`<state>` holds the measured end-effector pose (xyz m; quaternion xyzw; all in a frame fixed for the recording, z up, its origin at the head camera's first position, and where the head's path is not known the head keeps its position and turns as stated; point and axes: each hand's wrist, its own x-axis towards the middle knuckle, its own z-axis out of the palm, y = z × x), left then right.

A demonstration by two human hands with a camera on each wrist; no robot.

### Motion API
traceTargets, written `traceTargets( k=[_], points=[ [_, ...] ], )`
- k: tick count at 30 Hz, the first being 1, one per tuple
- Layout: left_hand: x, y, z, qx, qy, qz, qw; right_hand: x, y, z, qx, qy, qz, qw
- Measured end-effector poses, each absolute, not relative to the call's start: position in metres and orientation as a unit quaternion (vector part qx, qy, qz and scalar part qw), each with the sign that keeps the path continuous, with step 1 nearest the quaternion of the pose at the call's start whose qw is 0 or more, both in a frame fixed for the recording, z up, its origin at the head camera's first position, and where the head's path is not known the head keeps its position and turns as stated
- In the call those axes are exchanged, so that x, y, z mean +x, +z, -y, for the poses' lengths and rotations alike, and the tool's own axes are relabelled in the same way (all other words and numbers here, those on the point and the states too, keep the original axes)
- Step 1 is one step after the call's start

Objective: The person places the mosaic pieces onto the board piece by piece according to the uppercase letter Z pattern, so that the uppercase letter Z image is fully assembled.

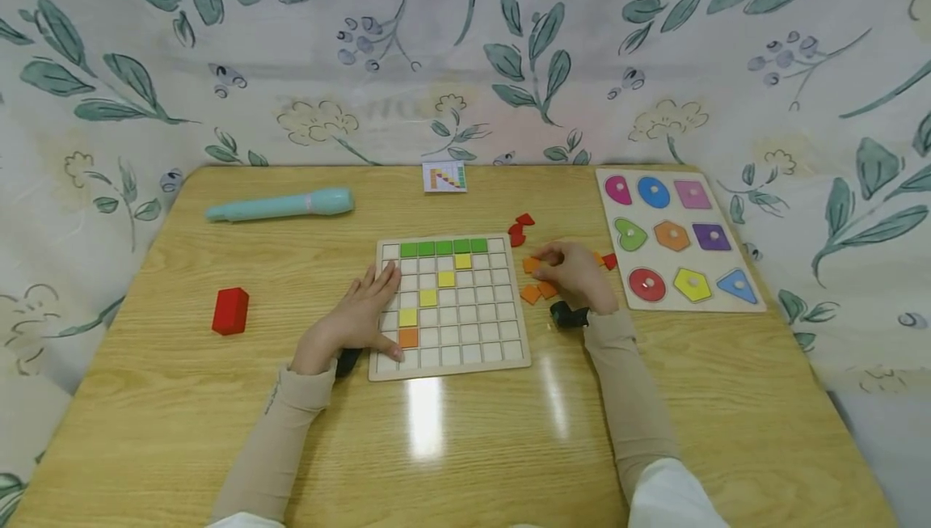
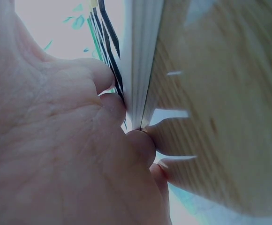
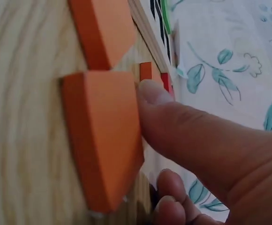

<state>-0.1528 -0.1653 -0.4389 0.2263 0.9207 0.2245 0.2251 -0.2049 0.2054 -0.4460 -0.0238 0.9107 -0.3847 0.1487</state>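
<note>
Because the orange tiles (image 1: 530, 294) lie bunched on the tabletop (image 1: 494, 455), between the grid board (image 1: 451, 335) and the shape puzzle board (image 1: 709, 302) towards the far right corner, the right hand (image 1: 575, 273) could knock neighbours askew. Its fingers are bent beside one orange tile; whether that grip is clamped on it I cannot tell. The left hand (image 1: 367, 314) is spread, thumb apart from fingers, on the grid board's side facing the tabletop's left edge; a sideways push might skew the board or jog the yellow tiles (image 1: 428, 297). Red tiles (image 1: 517, 238) narrow the path towards the far edge. More room opens towards the near edge, and leftward as far as the red block (image 1: 230, 311).
</note>
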Motion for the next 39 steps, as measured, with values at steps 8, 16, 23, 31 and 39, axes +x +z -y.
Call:
traceTargets(
  k=[8, 16, 23, 31, 39],
  points=[
    [-0.152, -0.442, 0.167, 0.224, 0.226, -0.92, 0.228, -0.201, -0.451, -0.201, 0.003, -0.416, -0.904, 0.097],
    [-0.152, -0.44, 0.166, 0.226, 0.224, -0.921, 0.225, -0.198, -0.441, -0.182, 0.056, -0.544, -0.833, 0.079],
    [-0.154, -0.438, 0.165, 0.226, 0.224, -0.921, 0.225, -0.184, -0.435, -0.131, 0.009, -0.598, -0.779, 0.186],
    [-0.155, -0.44, 0.166, 0.222, 0.221, -0.921, 0.231, -0.159, -0.447, -0.086, -0.087, -0.556, -0.788, 0.25],
    [-0.154, -0.437, 0.165, 0.22, 0.225, -0.92, 0.232, -0.145, -0.456, -0.07, -0.145, -0.488, -0.841, 0.183]
  ],
)
